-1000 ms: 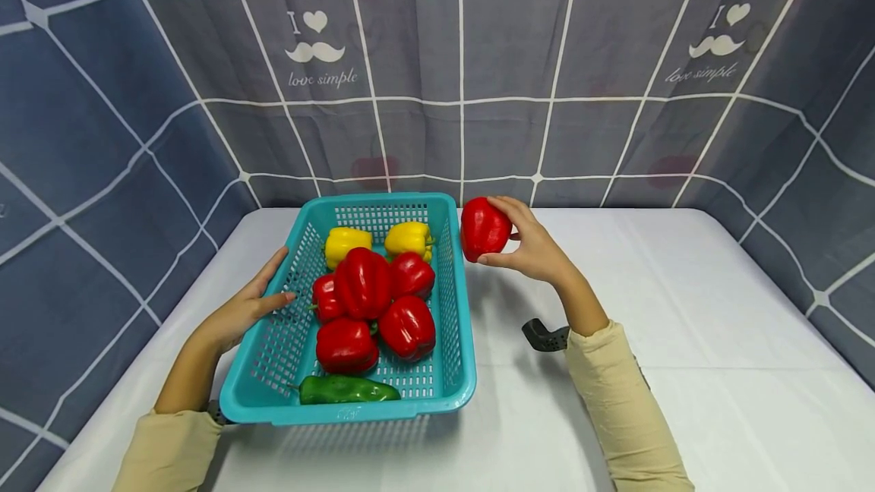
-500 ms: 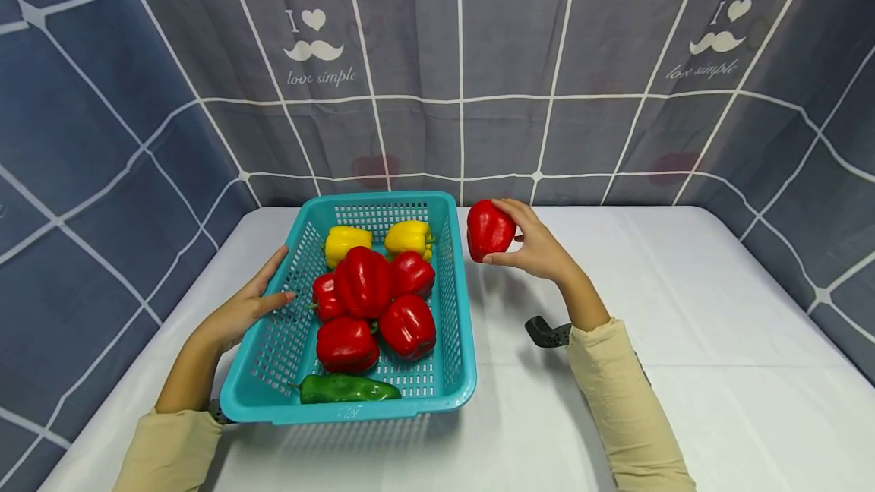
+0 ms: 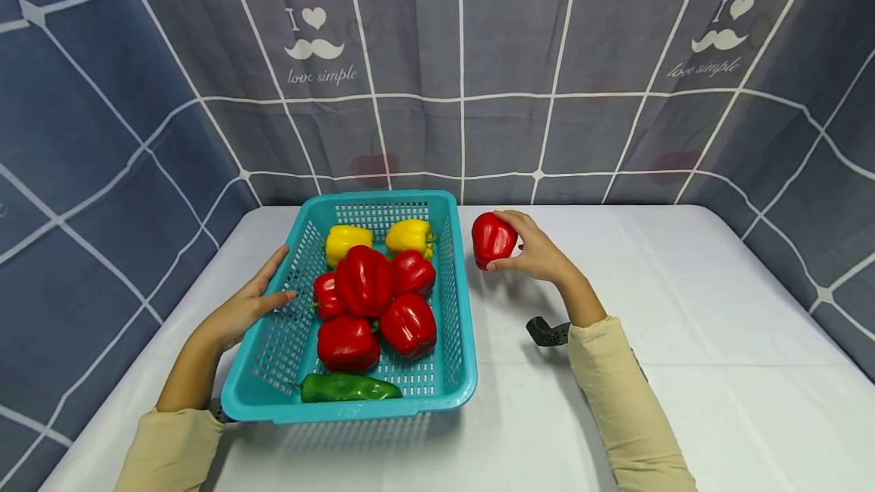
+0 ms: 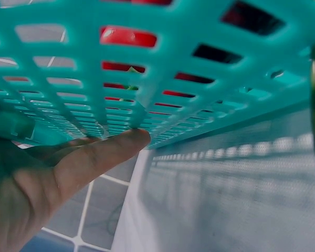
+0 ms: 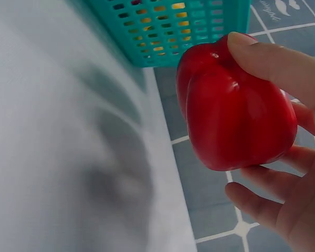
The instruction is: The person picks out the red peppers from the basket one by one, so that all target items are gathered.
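Observation:
My left hand [image 3: 235, 313] holds the left side of a turquoise plastic basket [image 3: 465, 355], thumb over the rim and the other fingers along the outer wall. From the left wrist view, extended fingers [image 4: 97, 163] lie against the slotted wall. Inside the basket are several red bell peppers [image 3: 364, 279], two yellow bell peppers [image 3: 349, 243] and a long green pepper [image 3: 350, 387]. My right hand [image 3: 540, 253] grips another red bell pepper [image 3: 492, 240] between thumb and fingers, just right of the basket's far corner. In the right wrist view that pepper [image 5: 236, 115] hangs above its shadow.
A white cloth [image 3: 683, 340] covers the table, stretching right of the basket. Grey-blue checked curtains [image 3: 513, 59] rise at the back and both sides. A black wrist mount [image 3: 547, 332] sticks out below my right hand.
My right hand, with the red bell pepper, has moved slightly right and lower, away from the basket's rim. The left hand and basket have stayed put.

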`<state>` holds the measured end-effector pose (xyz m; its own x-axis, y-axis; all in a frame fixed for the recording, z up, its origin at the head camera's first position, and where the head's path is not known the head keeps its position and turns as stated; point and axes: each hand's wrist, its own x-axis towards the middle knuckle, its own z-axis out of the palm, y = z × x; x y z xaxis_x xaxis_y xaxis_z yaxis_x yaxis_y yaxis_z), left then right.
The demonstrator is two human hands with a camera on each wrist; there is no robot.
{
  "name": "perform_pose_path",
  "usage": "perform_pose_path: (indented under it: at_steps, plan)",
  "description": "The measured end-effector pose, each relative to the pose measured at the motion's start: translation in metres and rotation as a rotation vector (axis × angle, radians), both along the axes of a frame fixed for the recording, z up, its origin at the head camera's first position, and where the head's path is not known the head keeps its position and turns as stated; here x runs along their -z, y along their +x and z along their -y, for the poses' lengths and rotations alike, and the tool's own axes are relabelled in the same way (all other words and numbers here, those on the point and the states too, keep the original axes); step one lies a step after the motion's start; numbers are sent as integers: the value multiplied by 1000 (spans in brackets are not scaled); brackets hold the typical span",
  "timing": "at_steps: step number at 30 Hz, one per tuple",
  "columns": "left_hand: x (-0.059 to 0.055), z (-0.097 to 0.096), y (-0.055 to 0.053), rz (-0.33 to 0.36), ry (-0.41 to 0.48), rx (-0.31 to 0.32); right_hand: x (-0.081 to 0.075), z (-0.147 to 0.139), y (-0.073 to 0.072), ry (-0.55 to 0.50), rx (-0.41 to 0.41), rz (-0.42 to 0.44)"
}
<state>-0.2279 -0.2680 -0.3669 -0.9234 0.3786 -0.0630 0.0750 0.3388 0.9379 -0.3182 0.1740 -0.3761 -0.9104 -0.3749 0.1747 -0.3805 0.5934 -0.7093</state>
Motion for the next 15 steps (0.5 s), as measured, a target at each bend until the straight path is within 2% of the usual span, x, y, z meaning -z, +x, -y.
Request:
perform_pose_path:
  at_steps: [15]
  plan:
    - [-3, 0, 2, -9, 6, 14, 16, 2, -5, 28, -28, 15]
